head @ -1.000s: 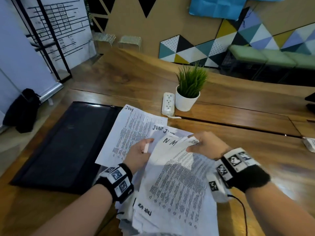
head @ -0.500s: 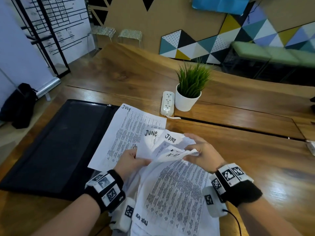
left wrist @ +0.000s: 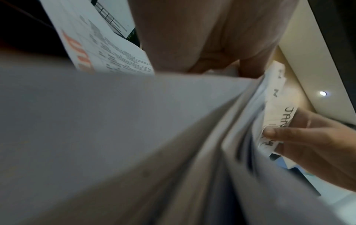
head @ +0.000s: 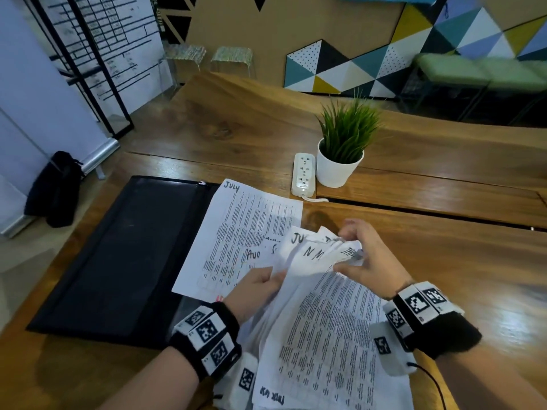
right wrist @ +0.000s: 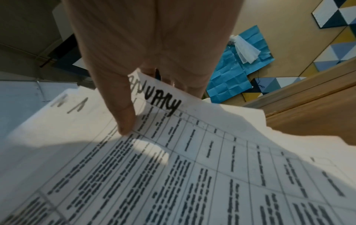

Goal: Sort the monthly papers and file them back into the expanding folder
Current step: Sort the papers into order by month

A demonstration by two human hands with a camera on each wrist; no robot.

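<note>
A stack of printed monthly papers (head: 325,335) lies fanned between my hands near the table's front edge. My left hand (head: 260,284) grips the stack's left side. My right hand (head: 355,255) pinches the top corners of the sheets; in the right wrist view the thumb (right wrist: 123,115) lies on a sheet headed JANUARY (right wrist: 163,103). A sheet headed JULY (head: 245,229) lies flat on the table beside the stack. The black expanding folder (head: 118,255) lies flat at the left. In the left wrist view the blurred stack (left wrist: 134,137) fills the frame.
A white power strip (head: 302,174) and a potted green plant (head: 340,152) stand behind the papers. A groove in the wooden table (head: 444,261) runs to the right. A black bag (head: 56,187) sits on the floor at the left.
My right hand has leafed through the sheets' top corners; an AUG heading now shows. The left hand kept its grip on the stack's left side.
</note>
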